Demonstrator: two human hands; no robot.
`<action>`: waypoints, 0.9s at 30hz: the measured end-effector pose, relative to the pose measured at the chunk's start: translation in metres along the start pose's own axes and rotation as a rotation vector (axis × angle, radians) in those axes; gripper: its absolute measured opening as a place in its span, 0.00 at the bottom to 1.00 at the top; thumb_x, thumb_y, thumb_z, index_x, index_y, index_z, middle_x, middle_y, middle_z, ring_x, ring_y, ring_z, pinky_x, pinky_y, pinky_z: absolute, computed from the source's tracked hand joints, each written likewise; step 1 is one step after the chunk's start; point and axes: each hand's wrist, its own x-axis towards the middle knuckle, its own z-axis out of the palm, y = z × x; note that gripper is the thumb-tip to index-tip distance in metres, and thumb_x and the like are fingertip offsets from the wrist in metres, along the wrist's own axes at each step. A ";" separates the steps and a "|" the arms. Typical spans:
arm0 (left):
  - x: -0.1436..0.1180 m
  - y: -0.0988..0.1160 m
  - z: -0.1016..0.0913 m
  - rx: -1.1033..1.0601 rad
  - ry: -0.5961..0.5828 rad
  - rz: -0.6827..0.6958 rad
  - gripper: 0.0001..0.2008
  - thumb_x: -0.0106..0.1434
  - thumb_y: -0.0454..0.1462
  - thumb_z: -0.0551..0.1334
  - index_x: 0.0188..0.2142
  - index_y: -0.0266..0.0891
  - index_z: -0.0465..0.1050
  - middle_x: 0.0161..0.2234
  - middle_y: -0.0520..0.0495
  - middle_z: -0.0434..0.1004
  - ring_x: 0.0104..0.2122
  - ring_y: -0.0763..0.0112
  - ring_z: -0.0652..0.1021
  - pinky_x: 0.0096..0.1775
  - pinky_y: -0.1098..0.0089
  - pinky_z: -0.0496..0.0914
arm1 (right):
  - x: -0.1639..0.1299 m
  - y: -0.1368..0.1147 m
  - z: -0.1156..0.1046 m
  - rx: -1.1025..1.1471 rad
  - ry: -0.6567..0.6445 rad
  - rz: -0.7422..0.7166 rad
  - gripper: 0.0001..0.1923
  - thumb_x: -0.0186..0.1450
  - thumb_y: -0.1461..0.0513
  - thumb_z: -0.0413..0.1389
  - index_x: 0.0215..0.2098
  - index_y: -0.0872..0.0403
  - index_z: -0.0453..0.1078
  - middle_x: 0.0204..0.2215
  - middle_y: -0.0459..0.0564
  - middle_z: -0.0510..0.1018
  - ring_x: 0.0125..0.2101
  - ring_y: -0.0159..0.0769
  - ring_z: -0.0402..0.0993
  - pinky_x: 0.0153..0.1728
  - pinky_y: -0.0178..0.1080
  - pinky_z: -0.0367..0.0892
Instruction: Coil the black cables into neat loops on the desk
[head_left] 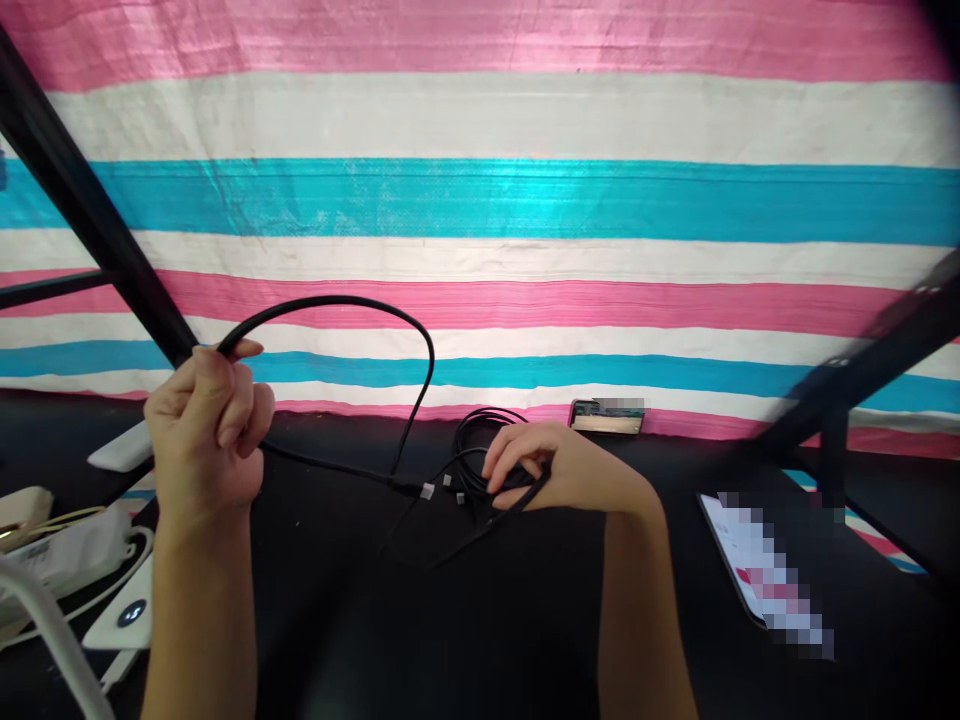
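My left hand (pixel 210 430) is raised at the left, its fingers closed round a black cable (pixel 337 300). From that fist the cable arches to the right and drops to the black desktop. Another stretch leaves below the fist toward a plug with a light metal end (pixel 426 491). My right hand (pixel 562 465), lower and right of the middle, has its fingers curled down on a black cable too. Beside its fingertips lies a loose coil of thin black cable (pixel 463 435) with small plug ends. Whether both hands hold the same cable, I cannot tell.
One phone (pixel 606 420) lies at the back edge, another (pixel 735 565) at the right. Left of my arm are a white power strip (pixel 71 555), cords and a white device with a round display (pixel 124 610). Black frame bars (pixel 97 190) flank the striped sheet (pixel 480 200) behind.
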 end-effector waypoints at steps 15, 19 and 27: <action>0.002 0.011 0.000 -0.164 0.103 -0.087 0.12 0.59 0.42 0.66 0.30 0.34 0.72 0.08 0.63 0.49 0.10 0.82 0.41 0.12 0.77 0.44 | -0.007 -0.005 -0.004 -0.051 -0.247 0.169 0.20 0.52 0.57 0.66 0.43 0.52 0.77 0.26 0.45 0.73 0.22 0.25 0.61 0.20 0.28 0.57; 0.007 0.013 -0.011 -0.142 0.160 -0.066 0.12 0.67 0.37 0.56 0.30 0.34 0.73 0.09 0.61 0.47 0.11 0.80 0.40 0.12 0.78 0.44 | -0.016 -0.002 -0.012 -0.060 -0.145 0.073 0.14 0.52 0.60 0.66 0.38 0.52 0.78 0.24 0.44 0.71 0.23 0.27 0.63 0.22 0.29 0.60; 0.012 0.015 -0.035 0.130 0.027 -0.024 0.09 0.58 0.38 0.65 0.27 0.31 0.74 0.09 0.60 0.47 0.10 0.84 0.46 0.14 0.75 0.40 | -0.013 0.013 -0.017 -0.302 0.864 0.097 0.16 0.62 0.55 0.58 0.19 0.54 0.69 0.17 0.44 0.67 0.20 0.30 0.61 0.23 0.36 0.55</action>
